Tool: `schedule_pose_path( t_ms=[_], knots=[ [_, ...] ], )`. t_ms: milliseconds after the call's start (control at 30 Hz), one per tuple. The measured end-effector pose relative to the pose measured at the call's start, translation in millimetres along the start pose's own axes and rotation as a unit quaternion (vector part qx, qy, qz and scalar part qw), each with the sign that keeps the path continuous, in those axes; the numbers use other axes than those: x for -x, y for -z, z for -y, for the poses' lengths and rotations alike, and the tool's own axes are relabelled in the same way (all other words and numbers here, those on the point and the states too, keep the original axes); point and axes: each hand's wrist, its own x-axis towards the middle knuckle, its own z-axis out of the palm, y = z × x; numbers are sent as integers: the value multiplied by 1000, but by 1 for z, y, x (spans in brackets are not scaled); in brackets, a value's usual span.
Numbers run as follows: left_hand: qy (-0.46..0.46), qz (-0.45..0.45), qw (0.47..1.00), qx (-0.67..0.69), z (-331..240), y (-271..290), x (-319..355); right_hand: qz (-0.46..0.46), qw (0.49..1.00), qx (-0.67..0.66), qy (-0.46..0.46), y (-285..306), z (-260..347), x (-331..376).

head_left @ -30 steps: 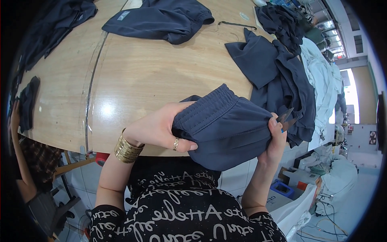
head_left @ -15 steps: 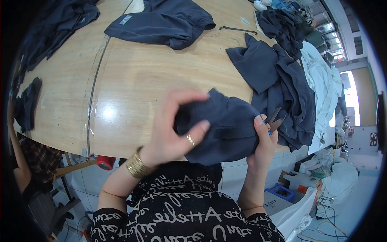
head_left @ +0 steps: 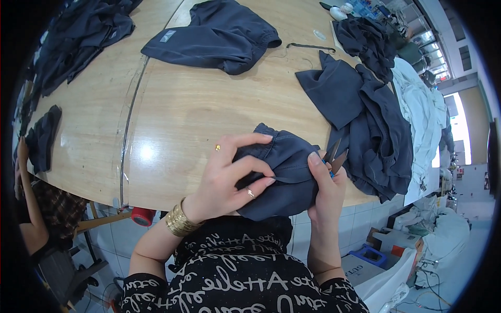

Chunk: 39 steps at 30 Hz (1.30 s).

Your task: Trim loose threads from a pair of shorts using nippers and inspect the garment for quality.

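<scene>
Both hands on 1 dark garment (head_left: 295, 201). Left hand (head_left: 222, 177) pinches a fold, thumb to fingers; right hand (head_left: 330, 185) grips the opposite end plus snips (head_left: 339, 155), blades sticking out past its fingers, away from the held fold. Garment sits between the 2 hands over the near table (head_left: 182, 130) edge, seam running left-right, gathered band upper left. Dark pile (head_left: 383, 141) beyond right hand; shorts (head_left: 229, 36) at far side.

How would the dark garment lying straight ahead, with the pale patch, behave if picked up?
The garment would probably hang floppy, since it lies in soft folds. It looks fairly light, the cloth seeming thin. Its gathered edge suggests some stretch there.
</scene>
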Motion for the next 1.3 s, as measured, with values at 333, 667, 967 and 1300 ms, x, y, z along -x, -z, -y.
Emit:
schedule_pose_path(
  t_ms=[333,667,967,1300],
  knots=[
    [270,143,900,311,6,16,-7,146,975,121,119,5,11,-6],
    [280,164,885,333,11,18,-10,185,871,397,223,16,13,-13],
    [265,190,868,374,12,23,-14,174,937,293,76,20,14,-10],
    [297,36,937,181,28,21,-2,185,951,233,80,27,13,-11]
  ],
)
